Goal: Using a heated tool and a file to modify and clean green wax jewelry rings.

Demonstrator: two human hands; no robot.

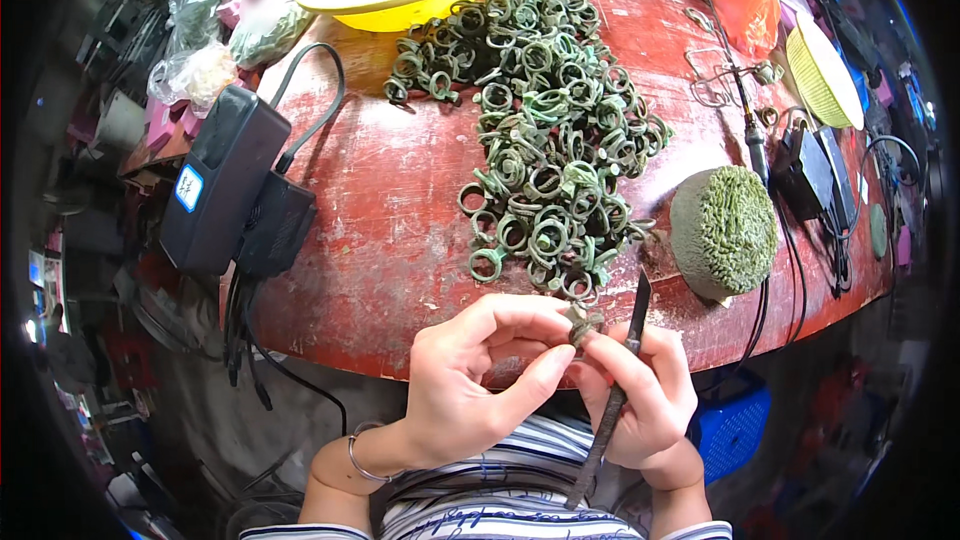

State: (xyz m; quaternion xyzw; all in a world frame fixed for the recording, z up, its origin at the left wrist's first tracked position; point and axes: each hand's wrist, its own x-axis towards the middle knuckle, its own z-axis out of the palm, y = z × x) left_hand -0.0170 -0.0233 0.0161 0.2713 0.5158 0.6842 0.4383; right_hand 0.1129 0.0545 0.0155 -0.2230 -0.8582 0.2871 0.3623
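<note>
My left hand (480, 380) is closed, thumb and index finger pinching a small green ring piece (584, 320) at the table's front edge. My right hand (645, 390) is closed round a long, dark tool (610, 410) with a slanted blade pointing away from me, and its index finger also touches the ring. Just beyond my fingers lies a large heap of green and grey rings (535, 130). At its right stands a round, bristly green block (725, 230).
A yellow basin (340, 0) with small pieces sits at the back. A black power unit (225, 180) with cables is at left; a black box (810, 190) and corded tool (755, 150) at right. A pale green basket (820, 70), bags and a blue crate (730, 425) surround the red table (350, 280).
</note>
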